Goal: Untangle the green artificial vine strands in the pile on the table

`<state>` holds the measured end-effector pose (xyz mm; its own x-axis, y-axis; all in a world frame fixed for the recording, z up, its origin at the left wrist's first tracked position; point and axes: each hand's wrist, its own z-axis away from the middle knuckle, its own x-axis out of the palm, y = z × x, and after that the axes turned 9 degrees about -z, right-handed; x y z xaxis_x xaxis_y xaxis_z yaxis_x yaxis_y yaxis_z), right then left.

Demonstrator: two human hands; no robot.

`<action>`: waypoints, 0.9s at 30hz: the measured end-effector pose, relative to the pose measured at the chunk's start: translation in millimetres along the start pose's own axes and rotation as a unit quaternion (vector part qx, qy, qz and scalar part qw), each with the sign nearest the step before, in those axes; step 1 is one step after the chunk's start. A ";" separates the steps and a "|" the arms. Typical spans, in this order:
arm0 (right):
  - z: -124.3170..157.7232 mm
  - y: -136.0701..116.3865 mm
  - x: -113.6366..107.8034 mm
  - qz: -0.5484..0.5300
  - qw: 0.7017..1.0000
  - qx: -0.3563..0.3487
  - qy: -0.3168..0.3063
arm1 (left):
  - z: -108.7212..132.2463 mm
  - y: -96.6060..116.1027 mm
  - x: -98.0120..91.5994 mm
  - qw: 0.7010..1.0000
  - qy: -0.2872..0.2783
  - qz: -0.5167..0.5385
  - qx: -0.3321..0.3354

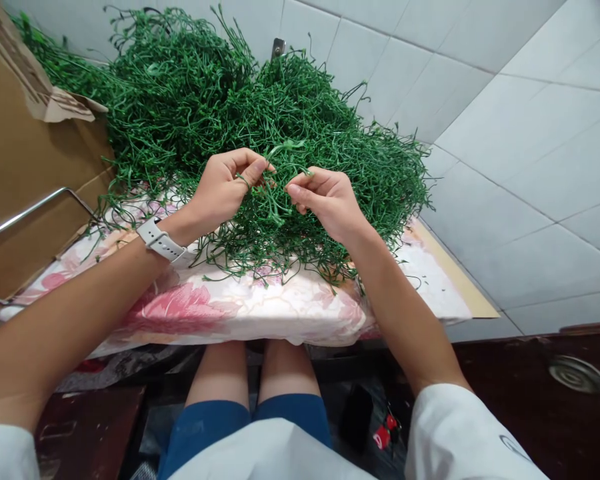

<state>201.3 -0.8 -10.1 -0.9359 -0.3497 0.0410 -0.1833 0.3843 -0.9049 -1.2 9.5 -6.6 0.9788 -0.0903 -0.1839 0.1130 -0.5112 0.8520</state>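
A large tangled heap of thin green stems with small forked tips covers the table; they look like plastic plant pieces. My left hand, with a pale watch strap at the wrist, pinches a green stem piece between thumb and fingertips. Opposite it, my right hand has thumb and forefinger pressed together on a thin green stem. A small gap separates the two hands. Between them a lighter green sprig hangs in front of the heap. Where each stem ends is hard to make out.
A floral tablecloth covers the table up to its front edge. At the left stands a cardboard box beside a metal rod. White tiled walls close off the back and right. Below the right side lies a red item.
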 end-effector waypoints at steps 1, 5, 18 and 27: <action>0.1 -0.4 0.3 0.007 1.000 -0.001 -0.001 | -0.1 1.3 -0.3 1.000 0.007 0.013 -0.007; 0.9 -1.9 2.8 0.022 1.000 -0.014 0.002 | 1.5 2.7 1.3 1.000 -0.008 0.029 -0.009; 2.2 -3.6 6.8 0.043 0.998 -0.036 0.021 | 6.5 -3.9 5.5 0.998 -0.010 -0.044 0.046; -6.7 0.1 -1.9 -0.100 0.986 -0.057 0.121 | -22.3 13.0 18.8 0.998 -0.008 0.050 0.043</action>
<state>201.1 5.6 -7.4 -0.9194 -0.2203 0.3258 -0.3912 0.4272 -0.8151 22.5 20.1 11.9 0.9816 -0.1575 -0.1084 -0.0009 -0.5710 0.8210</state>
